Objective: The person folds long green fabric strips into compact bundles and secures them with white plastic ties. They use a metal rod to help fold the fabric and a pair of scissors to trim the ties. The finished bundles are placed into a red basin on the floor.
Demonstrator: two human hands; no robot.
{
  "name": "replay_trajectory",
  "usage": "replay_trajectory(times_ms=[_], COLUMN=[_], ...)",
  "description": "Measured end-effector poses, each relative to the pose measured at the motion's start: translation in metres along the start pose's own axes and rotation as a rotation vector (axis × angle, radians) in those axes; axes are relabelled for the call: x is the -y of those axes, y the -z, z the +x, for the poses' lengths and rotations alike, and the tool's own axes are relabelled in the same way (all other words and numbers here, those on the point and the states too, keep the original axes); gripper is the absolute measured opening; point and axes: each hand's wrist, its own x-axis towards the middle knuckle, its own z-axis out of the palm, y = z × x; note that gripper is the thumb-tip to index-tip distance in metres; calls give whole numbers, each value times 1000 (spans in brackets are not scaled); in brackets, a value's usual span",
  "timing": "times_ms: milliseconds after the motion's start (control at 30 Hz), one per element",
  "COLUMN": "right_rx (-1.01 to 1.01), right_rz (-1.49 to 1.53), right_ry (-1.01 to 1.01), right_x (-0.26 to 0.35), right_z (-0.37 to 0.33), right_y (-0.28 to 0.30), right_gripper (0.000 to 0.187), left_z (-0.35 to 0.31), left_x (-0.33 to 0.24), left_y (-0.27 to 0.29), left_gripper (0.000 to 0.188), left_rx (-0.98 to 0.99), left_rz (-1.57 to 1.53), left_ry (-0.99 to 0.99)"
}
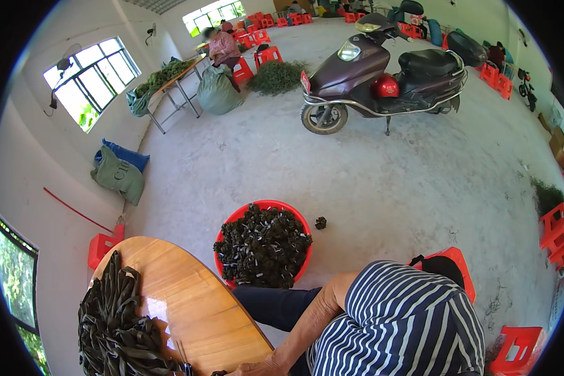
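Neither my left hand nor my right hand shows. A pile of dark olive fabric strips (116,319) lies along the left side of the wooden table (188,301). Close to the lower edge, a thin pointed tool (183,356) rests by the pile, too cut off to name. A co-worker in a striped shirt (395,319) sits at the right of the table. Their bare forearm reaches onto the tabletop, and that co-worker's hand (257,368) is partly cut off beside a small dark piece. Beyond the table, a red basin (309,250) is heaped with dark ruffled bundles (263,244) showing small white bits.
One loose dark bundle (320,223) lies on the concrete floor. A parked scooter (388,75) stands farther off. Sacks (120,175) lean at the left wall. Red stools (517,351) stand at right. Another person (222,49) sits by a table of greenery (163,76).
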Motion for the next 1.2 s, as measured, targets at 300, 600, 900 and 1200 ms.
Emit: replay_trajectory(times_ms=[300,600,900,1200], right_rx=[57,99,193,-48], right_rz=[-11,53,493,287], right_ry=[126,175,-90,-925], right_x=[-8,-10,-10,-68], right_z=[-11,-11,-27,-55], right_y=[-10,-2,29,186], right_gripper=[20,16,14,7], left_z=[-2,-12,-73,-82], left_x=[4,16,-17,-42], left_y=[10,51,61,10], left_gripper=[20,22,15,15], left_rx=[-56,-200,-174,186], left_rz=[-9,-69,-83,111], left_ry=[-19,-46,-163,-195])
